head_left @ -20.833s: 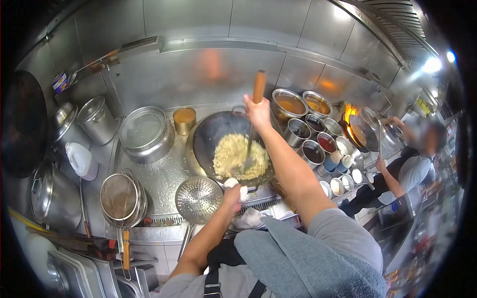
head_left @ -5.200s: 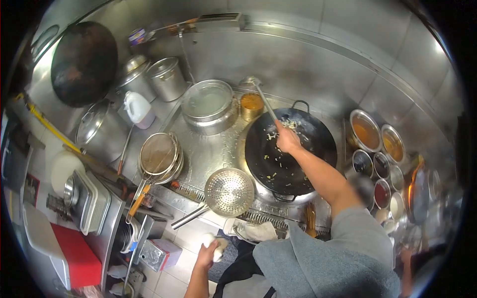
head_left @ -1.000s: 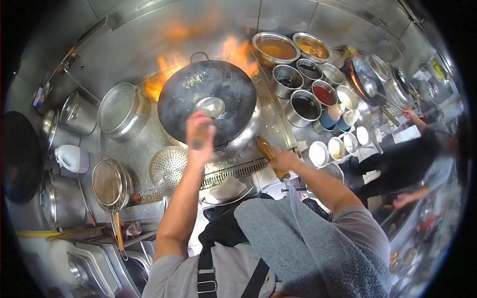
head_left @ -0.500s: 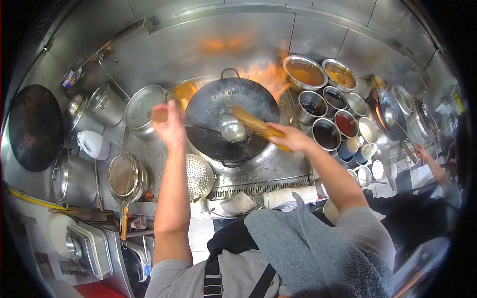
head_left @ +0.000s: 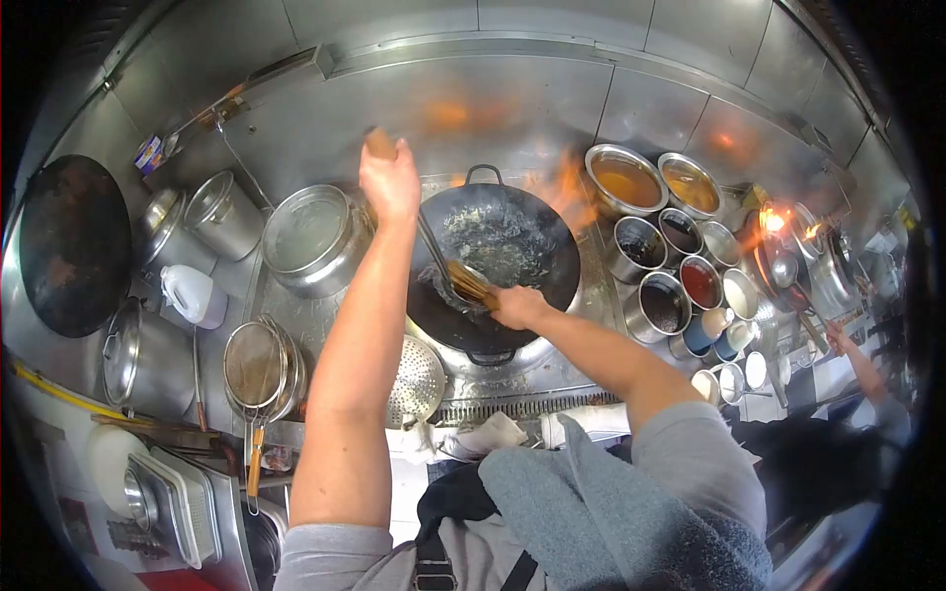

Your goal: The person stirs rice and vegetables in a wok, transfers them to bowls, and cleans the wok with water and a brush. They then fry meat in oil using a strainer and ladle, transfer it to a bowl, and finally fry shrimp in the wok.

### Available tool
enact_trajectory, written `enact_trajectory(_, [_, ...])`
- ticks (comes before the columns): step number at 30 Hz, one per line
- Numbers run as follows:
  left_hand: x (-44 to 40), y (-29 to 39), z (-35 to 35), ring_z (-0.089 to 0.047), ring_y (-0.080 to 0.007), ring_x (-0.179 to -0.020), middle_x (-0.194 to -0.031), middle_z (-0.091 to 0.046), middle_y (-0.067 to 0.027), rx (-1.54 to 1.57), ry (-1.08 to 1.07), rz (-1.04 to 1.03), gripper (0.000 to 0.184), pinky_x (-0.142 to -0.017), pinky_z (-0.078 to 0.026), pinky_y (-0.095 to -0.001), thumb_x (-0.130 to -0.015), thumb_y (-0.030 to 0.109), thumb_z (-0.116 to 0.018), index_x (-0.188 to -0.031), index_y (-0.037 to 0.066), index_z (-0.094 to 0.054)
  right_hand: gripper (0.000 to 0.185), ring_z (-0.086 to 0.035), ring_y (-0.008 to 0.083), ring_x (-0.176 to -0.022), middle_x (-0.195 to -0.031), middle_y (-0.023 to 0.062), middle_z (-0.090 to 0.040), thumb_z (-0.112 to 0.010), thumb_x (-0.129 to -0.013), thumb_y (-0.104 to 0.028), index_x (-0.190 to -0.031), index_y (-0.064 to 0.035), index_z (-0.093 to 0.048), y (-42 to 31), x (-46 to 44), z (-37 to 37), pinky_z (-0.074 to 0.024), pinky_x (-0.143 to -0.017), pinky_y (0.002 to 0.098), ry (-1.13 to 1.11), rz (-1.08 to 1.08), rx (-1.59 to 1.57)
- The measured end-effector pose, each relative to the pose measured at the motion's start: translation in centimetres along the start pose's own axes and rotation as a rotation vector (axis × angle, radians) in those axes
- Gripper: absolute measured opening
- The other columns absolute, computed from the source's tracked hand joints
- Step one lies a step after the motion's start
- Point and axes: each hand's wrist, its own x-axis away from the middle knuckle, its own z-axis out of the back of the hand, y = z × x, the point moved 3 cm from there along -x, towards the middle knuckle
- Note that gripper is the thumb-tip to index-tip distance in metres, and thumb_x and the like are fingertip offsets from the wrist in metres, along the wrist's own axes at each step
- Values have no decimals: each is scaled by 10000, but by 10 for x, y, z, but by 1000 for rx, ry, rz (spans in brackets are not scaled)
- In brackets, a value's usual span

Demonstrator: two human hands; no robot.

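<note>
My left hand point(head_left: 392, 187) is closed round the wooden end of a ladle point(head_left: 431, 239), held high at the wok's left side. The ladle's metal shaft slants down into the black wok point(head_left: 552, 261), and the brush partly hides its bowl. Low over the wok, my right hand point(head_left: 517, 306) grips a bamboo wok brush point(head_left: 470, 284), its bristles against or right beside the ladle bowl; exact contact is hard to make out. Cloudy liquid with pale bits lies in the wok's far half.
Flames point(head_left: 572, 187) rise behind the wok. A lidded-looking pot point(head_left: 315, 281) stands left, a perforated skimmer point(head_left: 416, 384) in front. Sauce containers point(head_left: 658, 305) and two oil bowls point(head_left: 625, 177) crowd the right. Another person's hand point(head_left: 840, 340) works at a farther wok.
My left hand has risen and tipped the ladle more steeply. My right hand has brought the brush down and left to the ladle bowl. Liquid now shows in the wok; the view has shifted slightly.
</note>
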Motion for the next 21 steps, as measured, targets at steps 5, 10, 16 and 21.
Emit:
enact_trajectory(5, [62, 56, -16, -652, -413, -789, -890, -676, -249, 149, -542, -111, 294, -713, -532, -461, -892, 245, -624, -990, -30, -593, 315, -677, 268, -1078, -1164, 104, -701, -595, -848, -217, -1120, -121, -721, 46, -20, 82, -548, -873, 406, -193, -145, 415])
enact_trajectory(10, [206, 80, 117, -589, -266, -726, -764, -577, -52, 555, -1302, -579, 272, -795, -452, -405, -706, 169, -771, -776, 116, -513, 627, -644, 297, -1092, -1190, 102, -676, -691, -825, -432, -1411, -307, -508, 47, 61, 195, -512, -915, 421, 143, -88, 189])
enact_trajectory(16, [167, -41, 203, -534, -210, -670, -658, -504, -37, 970, -644, -85, 313, -894, -458, -503, -797, 172, -739, -669, 88, -466, 783, -646, 360, -1024, -1128, 148, -607, -729, -822, -391, -1495, -381, -330, 21, 58, 92, -524, -894, 448, 265, 42, -49])
enact_trajectory(21, [120, -82, 214, -461, -180, -665, -634, -441, 1, 1087, -504, 112, 348, -878, -413, -462, -845, 331, -686, -706, 101, -465, 785, -643, 318, -1094, -1173, 154, -664, -737, -790, -368, -1482, -362, -365, 47, 3, 60, -513, -926, 450, -97, -166, 164])
